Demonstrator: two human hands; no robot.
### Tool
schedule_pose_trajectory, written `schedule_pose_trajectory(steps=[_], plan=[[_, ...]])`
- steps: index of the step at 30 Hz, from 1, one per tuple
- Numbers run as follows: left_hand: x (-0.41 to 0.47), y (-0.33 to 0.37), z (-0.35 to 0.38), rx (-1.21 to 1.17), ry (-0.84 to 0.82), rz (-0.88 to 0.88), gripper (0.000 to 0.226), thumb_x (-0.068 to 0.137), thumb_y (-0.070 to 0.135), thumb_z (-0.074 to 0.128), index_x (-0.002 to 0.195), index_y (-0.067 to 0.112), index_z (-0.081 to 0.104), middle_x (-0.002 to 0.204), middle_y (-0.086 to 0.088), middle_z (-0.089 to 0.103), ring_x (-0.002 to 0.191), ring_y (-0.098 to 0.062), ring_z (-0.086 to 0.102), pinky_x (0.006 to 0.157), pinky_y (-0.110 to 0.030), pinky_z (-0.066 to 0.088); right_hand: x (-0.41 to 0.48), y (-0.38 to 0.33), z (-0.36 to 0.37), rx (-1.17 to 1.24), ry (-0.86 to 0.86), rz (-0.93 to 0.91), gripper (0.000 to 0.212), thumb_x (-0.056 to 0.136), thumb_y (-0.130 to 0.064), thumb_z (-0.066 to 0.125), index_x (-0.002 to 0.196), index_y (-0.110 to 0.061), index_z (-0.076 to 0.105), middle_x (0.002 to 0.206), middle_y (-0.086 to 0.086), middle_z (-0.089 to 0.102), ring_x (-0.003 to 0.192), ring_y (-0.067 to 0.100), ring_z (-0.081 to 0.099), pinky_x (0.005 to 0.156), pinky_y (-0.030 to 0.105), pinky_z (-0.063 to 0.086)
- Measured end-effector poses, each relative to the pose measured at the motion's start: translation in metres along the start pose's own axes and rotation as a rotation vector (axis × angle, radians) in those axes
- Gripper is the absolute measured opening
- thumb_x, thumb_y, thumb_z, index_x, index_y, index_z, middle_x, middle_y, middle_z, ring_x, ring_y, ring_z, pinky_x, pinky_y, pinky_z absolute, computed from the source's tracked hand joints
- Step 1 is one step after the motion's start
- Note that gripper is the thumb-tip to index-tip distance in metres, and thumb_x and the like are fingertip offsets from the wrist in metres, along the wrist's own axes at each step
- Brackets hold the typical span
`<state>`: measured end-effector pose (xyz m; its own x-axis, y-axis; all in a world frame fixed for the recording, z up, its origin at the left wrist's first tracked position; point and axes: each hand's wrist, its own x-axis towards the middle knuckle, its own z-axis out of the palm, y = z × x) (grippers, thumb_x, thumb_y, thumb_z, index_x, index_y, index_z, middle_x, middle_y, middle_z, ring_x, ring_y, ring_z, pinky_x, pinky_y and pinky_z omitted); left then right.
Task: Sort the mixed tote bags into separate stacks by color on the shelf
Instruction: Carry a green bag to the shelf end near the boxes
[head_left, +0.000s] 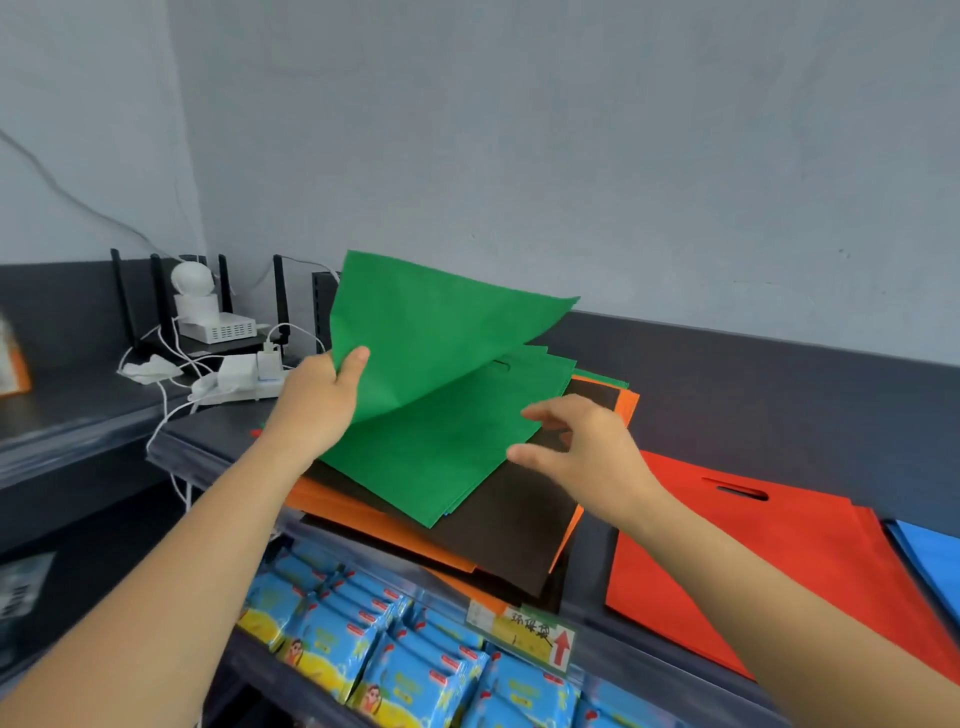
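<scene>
My left hand (322, 395) pinches the left edge of a green tote bag (441, 322) and lifts it like a page off more green bags (436, 447) below. These lie on a mixed pile of black (509, 519) and orange bags (358, 512) on the dark shelf (727, 395). My right hand (582, 447) hovers over the pile's right side, fingers spread and loosely bent, holding nothing. To the right lie a red bag (769, 561) and a blue bag (930, 556).
A router with antennas, a white camera (192, 283), a power strip (239, 384) and cables crowd the shelf's left end. Blue snack packets (395, 660) fill the shelf below, behind a yellow price label (530, 631). A grey wall stands behind.
</scene>
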<state>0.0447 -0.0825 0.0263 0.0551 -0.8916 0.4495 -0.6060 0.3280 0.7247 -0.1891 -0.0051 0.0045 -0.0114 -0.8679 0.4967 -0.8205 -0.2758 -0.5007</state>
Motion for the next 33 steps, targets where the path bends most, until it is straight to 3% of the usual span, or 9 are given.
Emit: schedule_pose_trajectory(steps=[4,8,13,16,19,22,27,30,33], plan=[[0.007,-0.002,-0.018,0.195,0.065,0.112,0.043,0.101,0.037,0.032,0.072,0.007,0.045,0.056,-0.004,0.039,0.05,-0.017,0.038,0.047,-0.03,0.027,-0.013,-0.023,0.028,-0.128,-0.355,-0.292,0.082,0.069,-0.052,0.075,0.139,-0.021,0.044,0.143,-0.004,0.044,0.132,0.011,0.037,0.109,0.022,0.027],[0.003,-0.018,-0.019,0.287,-0.069,0.206,0.039,0.101,0.036,0.034,0.111,0.008,0.059,0.064,0.007,0.046,0.06,-0.011,0.046,0.056,-0.028,0.033,-0.016,-0.036,0.058,-0.254,-0.276,-0.459,0.045,0.086,-0.042,0.062,0.126,-0.021,0.059,0.132,-0.005,0.056,0.122,0.015,0.048,0.104,0.032,0.039],[-0.004,-0.046,-0.011,0.346,-0.329,0.21,0.052,0.097,0.044,0.036,0.129,0.007,0.053,0.123,-0.012,0.06,0.115,-0.026,0.055,0.097,-0.036,0.041,-0.004,-0.04,0.047,0.333,-0.053,-0.101,0.002,0.076,-0.021,0.077,0.078,-0.022,0.077,0.078,-0.012,0.072,0.077,0.001,0.065,0.078,0.027,0.053],[-0.01,-0.045,-0.008,0.402,-0.405,0.235,0.058,0.097,0.045,0.037,0.134,0.001,0.047,0.135,-0.015,0.052,0.124,-0.027,0.048,0.099,-0.031,0.036,0.001,-0.036,0.035,0.564,-0.062,0.11,0.016,0.064,-0.011,0.084,0.06,-0.022,0.073,0.067,-0.008,0.071,0.065,0.003,0.063,0.071,0.024,0.052],[-0.014,-0.041,-0.009,0.357,-0.502,0.308,0.072,0.08,0.063,0.041,0.129,0.012,0.056,0.132,-0.002,0.057,0.121,-0.017,0.052,0.094,-0.025,0.038,0.0,-0.03,0.031,0.619,0.011,0.213,0.015,0.061,-0.009,0.085,0.059,-0.016,0.072,0.069,0.005,0.071,0.066,0.013,0.06,0.072,0.028,0.047],[-0.014,-0.04,-0.009,0.427,-0.58,0.328,0.089,0.063,0.075,0.045,0.133,0.02,0.053,0.133,0.006,0.055,0.123,-0.013,0.049,0.1,-0.027,0.039,0.004,-0.026,0.026,0.485,0.162,0.246,0.015,0.067,-0.014,0.083,0.063,-0.022,0.071,0.062,-0.005,0.062,0.058,0.011,0.046,0.061,0.022,0.04],[-0.01,-0.041,0.004,0.429,-0.32,0.321,0.055,0.096,0.044,0.043,0.13,0.003,0.052,0.118,-0.018,0.062,0.107,-0.028,0.058,0.086,-0.031,0.041,0.004,-0.039,0.019,0.297,0.271,0.111,0.021,0.068,-0.02,0.083,0.075,-0.022,0.063,0.075,-0.007,0.059,0.061,0.004,0.05,0.059,0.015,0.04],[-0.003,-0.049,0.005,0.307,-0.247,0.176,0.05,0.097,0.043,0.041,0.121,0.002,0.057,0.105,-0.021,0.065,0.099,-0.034,0.059,0.08,-0.035,0.044,-0.004,-0.031,0.014,0.184,0.093,0.011,0.038,0.06,-0.023,0.088,0.083,-0.02,0.058,0.082,-0.004,0.058,0.076,0.012,0.056,0.07,0.022,0.046],[0.002,-0.054,0.003,0.226,-0.267,0.104,0.042,0.096,0.041,0.043,0.094,0.004,0.062,0.068,-0.006,0.058,0.067,-0.025,0.057,0.059,-0.032,0.039,-0.013,-0.019,0.017,-0.139,-0.212,-0.128,0.042,0.065,-0.032,0.084,0.102,-0.02,0.069,0.11,-0.006,0.059,0.105,0.01,0.051,0.092,0.024,0.041]])
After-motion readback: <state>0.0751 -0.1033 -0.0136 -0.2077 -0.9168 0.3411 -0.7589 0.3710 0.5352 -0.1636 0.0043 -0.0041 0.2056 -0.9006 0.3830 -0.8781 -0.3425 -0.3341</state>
